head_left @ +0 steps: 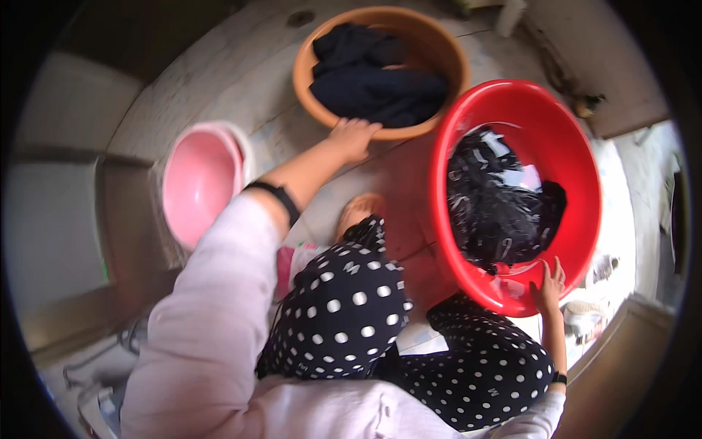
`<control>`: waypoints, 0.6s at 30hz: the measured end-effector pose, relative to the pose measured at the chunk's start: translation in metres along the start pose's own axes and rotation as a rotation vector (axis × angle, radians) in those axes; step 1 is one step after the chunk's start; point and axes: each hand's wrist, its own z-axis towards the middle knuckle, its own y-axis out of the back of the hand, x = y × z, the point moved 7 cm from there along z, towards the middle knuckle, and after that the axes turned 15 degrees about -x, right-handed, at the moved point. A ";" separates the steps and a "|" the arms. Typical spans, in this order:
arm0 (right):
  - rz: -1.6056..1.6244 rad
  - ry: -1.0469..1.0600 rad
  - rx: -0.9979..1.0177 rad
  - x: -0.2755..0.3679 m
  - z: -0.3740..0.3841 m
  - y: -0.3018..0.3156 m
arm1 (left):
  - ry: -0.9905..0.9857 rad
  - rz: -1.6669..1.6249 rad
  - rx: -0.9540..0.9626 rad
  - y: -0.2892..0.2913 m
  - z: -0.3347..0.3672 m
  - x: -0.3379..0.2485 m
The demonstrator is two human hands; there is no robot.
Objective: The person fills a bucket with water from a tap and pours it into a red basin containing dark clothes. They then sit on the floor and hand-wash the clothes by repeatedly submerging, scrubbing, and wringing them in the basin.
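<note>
Red tub point(578, 205) fills the right of the frame, its oval outline longest roughly top to bottom; I judge that stretch partly fisheye. At upper centre I see the smaller orange basin point(431, 51), just beside it, bearing dark cloth point(380, 95). Black, wet-looking fabric point(486, 216) lies inside the tub. My left hand point(353, 139) grips the orange rim, the tub off to its right. My right hand point(548, 289) is nearer, touching the tub's lower rim with fingers spread; whether it grasps, I cannot tell.
</note>
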 end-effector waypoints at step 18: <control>-0.068 0.094 0.038 -0.018 0.013 -0.056 | 0.244 -0.749 0.115 -0.088 -0.293 -0.048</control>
